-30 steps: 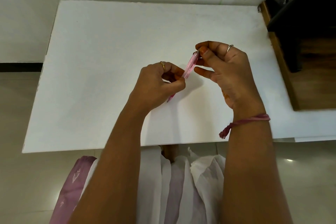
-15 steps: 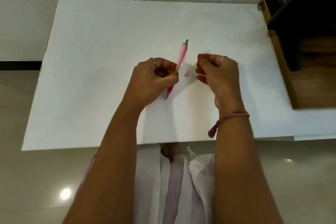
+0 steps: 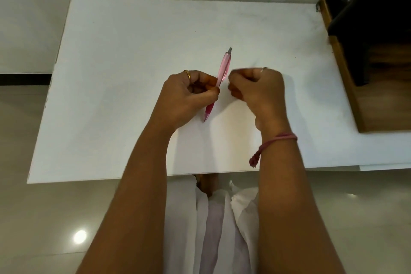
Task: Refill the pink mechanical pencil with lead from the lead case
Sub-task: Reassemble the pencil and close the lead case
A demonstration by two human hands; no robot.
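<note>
My left hand [image 3: 189, 95] grips the pink mechanical pencil [image 3: 223, 71] around its middle. The pencil is tilted, with its dark pink tip low near the white table [image 3: 133, 51] and its grey top end pointing away from me. Just to the right of the pencil, my right hand [image 3: 258, 89] is curled and blurred, its fingertips almost touching the barrel. Whatever lies under or inside those fingers is hidden. No small pink cap shows on the table, and no lead case is in view.
A wooden stand [image 3: 347, 78] with a black object [image 3: 373, 29] on it sits along the table's right edge. A white wall runs behind the table. My lap, in white and pink cloth, is below the near edge.
My right hand pulled a small pink cap off the pencil's top and it lay on the table. The hand has since shifted left over that spot, and the cap is hidden. My left hand kept its hold.
</note>
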